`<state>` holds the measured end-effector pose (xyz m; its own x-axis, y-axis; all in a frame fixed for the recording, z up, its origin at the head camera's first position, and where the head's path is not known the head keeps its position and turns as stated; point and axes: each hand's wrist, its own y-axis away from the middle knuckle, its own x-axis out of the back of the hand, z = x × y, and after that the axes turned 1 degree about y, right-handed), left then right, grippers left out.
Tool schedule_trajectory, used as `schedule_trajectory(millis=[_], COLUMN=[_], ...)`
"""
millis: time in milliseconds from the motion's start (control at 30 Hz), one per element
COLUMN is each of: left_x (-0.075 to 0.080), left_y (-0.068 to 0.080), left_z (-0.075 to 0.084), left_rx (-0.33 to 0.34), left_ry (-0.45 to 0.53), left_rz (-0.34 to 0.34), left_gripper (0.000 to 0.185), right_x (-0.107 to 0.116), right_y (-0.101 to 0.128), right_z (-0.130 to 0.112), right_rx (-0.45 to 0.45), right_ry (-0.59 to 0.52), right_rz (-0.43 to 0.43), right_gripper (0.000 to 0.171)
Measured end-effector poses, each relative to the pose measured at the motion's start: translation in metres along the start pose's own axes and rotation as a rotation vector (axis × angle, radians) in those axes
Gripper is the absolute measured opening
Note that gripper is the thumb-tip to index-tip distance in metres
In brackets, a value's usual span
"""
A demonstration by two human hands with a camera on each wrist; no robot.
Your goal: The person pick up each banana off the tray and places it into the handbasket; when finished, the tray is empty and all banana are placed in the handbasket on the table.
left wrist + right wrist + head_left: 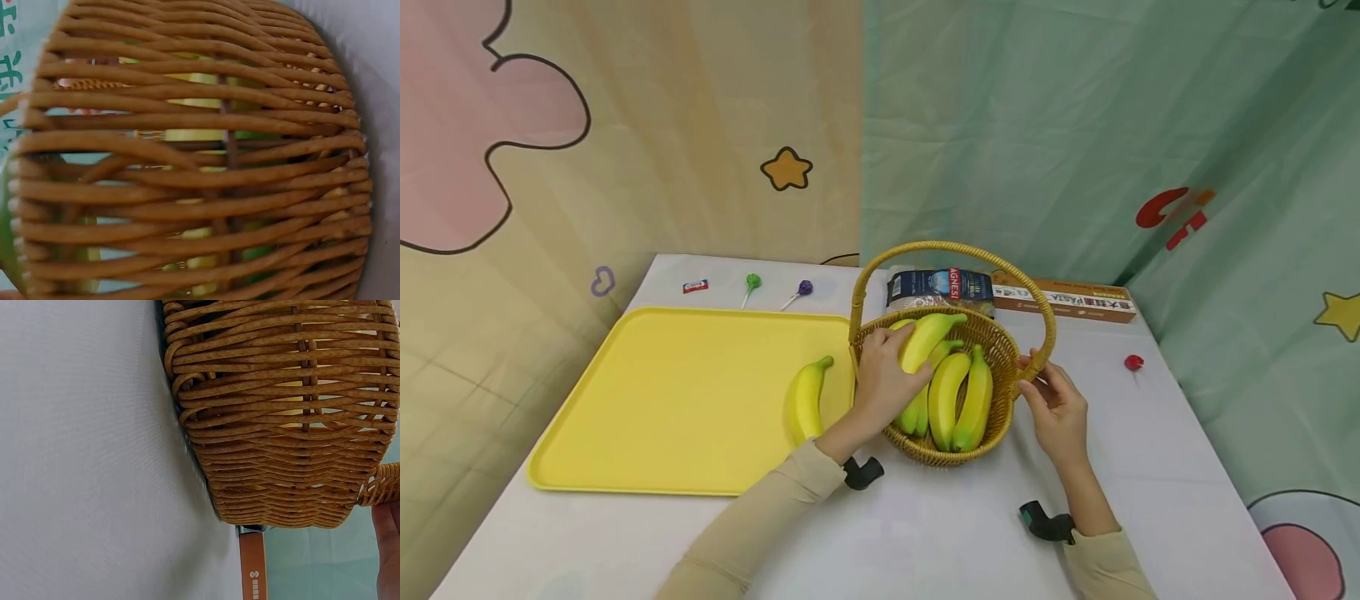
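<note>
A round wicker basket (934,457) with a tall arched handle (953,246) holds several yellow-green bananas (973,400). My left hand (880,379) reaches over its left rim and grips a banana (931,335) lying on top of the others. At the right side, the thumb and fingers of my right hand (1058,412) pinch the foot of the handle. The right wrist view shows these fingers (386,550) at the handle's woven base. Wicker weave (187,119) fills the left wrist view, with bananas glimpsed through its gaps.
Left of the basket lies a yellow tray (670,400) with one banana (808,400) near its right edge. Behind stand a pasta bag (940,286) and a long pasta box (1075,302). Green (753,282), purple (805,287) and red lollipops (1133,362) and a small wrapped candy (696,286) lie around.
</note>
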<state>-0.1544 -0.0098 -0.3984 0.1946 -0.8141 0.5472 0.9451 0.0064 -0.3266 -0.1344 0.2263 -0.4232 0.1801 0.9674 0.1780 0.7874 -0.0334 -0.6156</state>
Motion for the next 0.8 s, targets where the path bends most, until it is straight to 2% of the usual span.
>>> schedule_trajectory(millis=[200, 433, 633, 733, 800], left_x=[-0.016, -0.022, -0.02, -0.012, -0.002], left_y=[-0.004, -0.003, 0.001, 0.008, 0.014], left_z=[-0.009, -0.011, -0.012, -0.008, -0.004], left_rx=[0.007, -0.048, -0.091, -0.111, -0.093], left_ry=[-0.064, -0.171, -0.169, -0.142, -0.117], left_rz=[-0.009, 0.021, 0.069, 0.084, 0.074], left_gripper=[0.056, 0.055, 0.055, 0.053, 0.053], right_x=[0.002, 0.004, 0.003, 0.003, 0.003], right_y=[0.003, 0.005, 0.005, 0.005, 0.005], right_z=[0.017, 0.022, 0.021, 0.022, 0.023], right_rx=[0.015, 0.013, 0.019, 0.018, 0.017], right_ry=[0.017, 0.022, 0.014, 0.017, 0.016], right_rz=[-0.002, -0.005, -0.004, 0.001, 0.005], right_gripper=[0.047, 0.047, 0.047, 0.047, 0.047])
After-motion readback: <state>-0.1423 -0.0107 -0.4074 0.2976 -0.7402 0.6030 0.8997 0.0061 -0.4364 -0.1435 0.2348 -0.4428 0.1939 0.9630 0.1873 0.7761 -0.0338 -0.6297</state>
